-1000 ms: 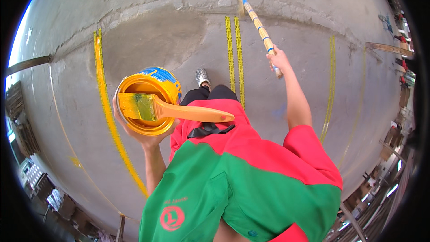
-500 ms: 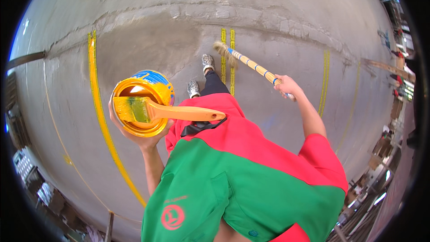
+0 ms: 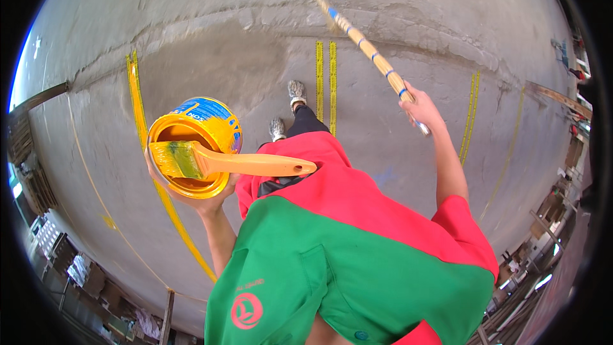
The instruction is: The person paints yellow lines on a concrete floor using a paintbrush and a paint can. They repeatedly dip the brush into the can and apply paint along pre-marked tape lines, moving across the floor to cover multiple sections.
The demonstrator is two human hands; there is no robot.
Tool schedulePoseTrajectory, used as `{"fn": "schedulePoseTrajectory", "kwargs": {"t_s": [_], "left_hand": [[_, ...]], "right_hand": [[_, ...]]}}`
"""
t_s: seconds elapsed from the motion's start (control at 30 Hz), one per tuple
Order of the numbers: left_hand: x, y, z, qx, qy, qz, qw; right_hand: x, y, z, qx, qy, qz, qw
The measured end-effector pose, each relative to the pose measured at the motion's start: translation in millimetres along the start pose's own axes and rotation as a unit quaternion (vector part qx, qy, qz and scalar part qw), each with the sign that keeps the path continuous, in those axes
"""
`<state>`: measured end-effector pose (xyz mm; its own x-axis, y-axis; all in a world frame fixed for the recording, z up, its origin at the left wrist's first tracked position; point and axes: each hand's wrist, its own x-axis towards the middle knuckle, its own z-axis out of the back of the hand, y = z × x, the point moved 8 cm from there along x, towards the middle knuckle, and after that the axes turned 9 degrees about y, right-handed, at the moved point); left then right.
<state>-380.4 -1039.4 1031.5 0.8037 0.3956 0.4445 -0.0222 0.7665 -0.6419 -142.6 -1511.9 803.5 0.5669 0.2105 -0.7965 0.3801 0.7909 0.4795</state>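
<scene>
My left hand (image 3: 214,204) is wrapped round a paint can (image 3: 220,129) with a blue label, smeared with yellow paint. Across the can's open mouth lies a flat paintbrush (image 3: 255,164), its bristles coated yellow and its orange handle sticking out to the right. Most of the left fingers are hidden behind the can. Out to the right, my right hand (image 3: 421,110) grips the near end of a small broom (image 3: 377,57) with a pale handle ringed in blue. Its bristles, blurred by motion, point away over the rough seam in the floor.
Two parallel yellow strips (image 3: 332,89) run on the grey concrete floor beside my shoes (image 3: 297,91). A thick yellow stripe (image 3: 156,172) lies on the left, with another thin pair (image 3: 471,115) on the right. Wooden posts (image 3: 167,316) and stacked material stand round the edges.
The broom has swung forward, away from me, its bristle end going from near the strips' far end to beyond the seam. The can and paintbrush have shifted slightly left.
</scene>
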Motion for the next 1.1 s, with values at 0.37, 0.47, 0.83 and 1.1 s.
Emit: {"fn": "schedulePoseTrajectory", "kwargs": {"t_s": [0.37,0.47,0.83,1.1], "left_hand": [[8.1,-21.4,-9.6,-0.037,0.021,0.007,0.999],[11.3,-28.8,-11.8,-0.023,0.027,-0.006,0.999],[25.3,-33.2,-19.7,-0.018,0.037,-0.058,0.997],[31.0,-25.7,-26.1,-0.054,0.061,-0.041,0.996]], "right_hand": [[38.0,-36.9,-23.7,-0.088,-0.017,-0.003,0.996],[43.5,-15.9,-20.7,-0.037,-0.101,0.033,0.994],[-57.3,-45.0,-7.0,0.066,0.059,-0.047,0.995],[-12.4,-93.8,-58.6,-0.095,-0.079,0.010,0.992]]}}
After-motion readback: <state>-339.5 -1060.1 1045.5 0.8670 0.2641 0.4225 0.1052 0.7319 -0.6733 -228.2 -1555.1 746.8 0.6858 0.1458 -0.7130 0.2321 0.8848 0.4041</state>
